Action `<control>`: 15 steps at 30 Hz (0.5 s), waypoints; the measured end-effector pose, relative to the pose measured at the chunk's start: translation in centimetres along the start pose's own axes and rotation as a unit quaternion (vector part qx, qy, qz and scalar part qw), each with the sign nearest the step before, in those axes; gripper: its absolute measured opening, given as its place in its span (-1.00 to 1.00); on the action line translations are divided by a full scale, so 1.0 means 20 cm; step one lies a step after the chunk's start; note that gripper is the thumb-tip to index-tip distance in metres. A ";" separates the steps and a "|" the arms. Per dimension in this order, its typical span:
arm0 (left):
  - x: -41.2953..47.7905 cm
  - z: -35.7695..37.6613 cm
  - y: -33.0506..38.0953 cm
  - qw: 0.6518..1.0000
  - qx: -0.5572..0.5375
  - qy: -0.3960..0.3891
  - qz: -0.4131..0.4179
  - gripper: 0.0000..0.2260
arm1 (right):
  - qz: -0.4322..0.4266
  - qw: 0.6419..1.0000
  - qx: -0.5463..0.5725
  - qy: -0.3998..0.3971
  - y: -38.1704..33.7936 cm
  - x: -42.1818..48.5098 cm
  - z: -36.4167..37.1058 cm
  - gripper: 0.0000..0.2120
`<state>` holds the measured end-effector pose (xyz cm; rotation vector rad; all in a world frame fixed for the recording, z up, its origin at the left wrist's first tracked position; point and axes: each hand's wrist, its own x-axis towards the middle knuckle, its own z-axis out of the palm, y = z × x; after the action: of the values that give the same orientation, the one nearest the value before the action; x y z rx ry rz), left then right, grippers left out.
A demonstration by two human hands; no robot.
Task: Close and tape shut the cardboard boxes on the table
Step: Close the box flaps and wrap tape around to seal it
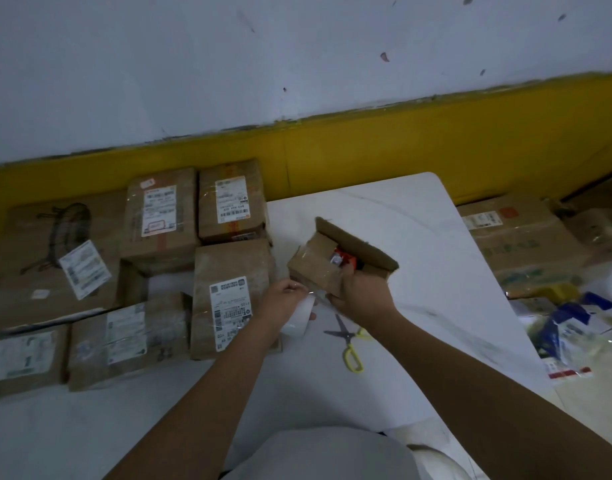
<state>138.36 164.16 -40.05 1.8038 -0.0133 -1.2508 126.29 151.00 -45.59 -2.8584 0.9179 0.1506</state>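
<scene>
1. Two bare forearms reach forward over the white table (418,209). Yellow-handled scissors (349,344) lie flat just below the right fingers.
2. The left hand (283,299) pinches a white sheet (299,317) between curled fingers and thumb.
3. The right hand (361,292) grips the small cardboard box (315,265), which is lifted and tilted with one flap up and a red item (346,261) inside.
4. Left of the left fingers and beyond, sealed boxes (228,265) carry barcode labels (230,313), their print too blurred to read.

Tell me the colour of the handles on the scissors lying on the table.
Yellow. The scissors have yellow handle loops and grey blades, seen best in the head view.
</scene>
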 end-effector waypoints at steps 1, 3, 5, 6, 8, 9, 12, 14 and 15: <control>0.00 -0.01 0.00 1.000 -0.007 0.001 0.000 -0.97 | 0.003 1.000 -0.005 0.000 0.01 -0.01 0.00 -0.50; -0.01 -0.01 0.01 1.000 -0.008 0.004 0.001 -0.94 | 0.010 1.000 -0.006 -0.006 0.04 -0.02 0.01 -0.51; -0.03 -0.01 0.02 1.000 0.006 0.002 0.007 -0.89 | 0.011 1.000 -0.016 -0.006 0.05 -0.03 0.00 -0.52; -0.04 -0.01 0.03 1.000 0.009 0.000 0.011 -0.87 | 0.009 0.999 -0.029 0.009 0.04 -0.03 0.00 -0.50; -0.06 -0.01 0.05 1.000 0.011 -0.005 0.018 -0.87 | -0.013 0.997 -0.048 0.059 0.02 -0.06 -0.04 -0.40; -0.07 -0.01 0.06 1.000 0.014 -0.008 0.024 -0.88 | -0.038 0.993 -0.041 0.107 0.02 -0.08 -0.08 -0.35; -0.07 -0.04 0.07 0.999 0.023 -0.006 0.039 -0.92 | -0.074 0.974 -0.025 0.214 0.08 -0.10 -0.20 -0.17; -0.07 -0.06 0.07 0.998 0.031 -0.007 0.050 -0.93 | -0.020 0.987 -0.018 0.160 0.17 -0.07 -0.28 0.04; -0.06 -0.06 0.08 0.998 0.036 -0.007 0.051 -0.93 | -0.002 0.996 0.000 0.092 0.20 -0.05 -0.30 0.07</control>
<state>139.41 164.67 -38.00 1.8325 -0.1572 -1.2034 123.40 147.32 -39.93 -2.9107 0.9430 -0.1143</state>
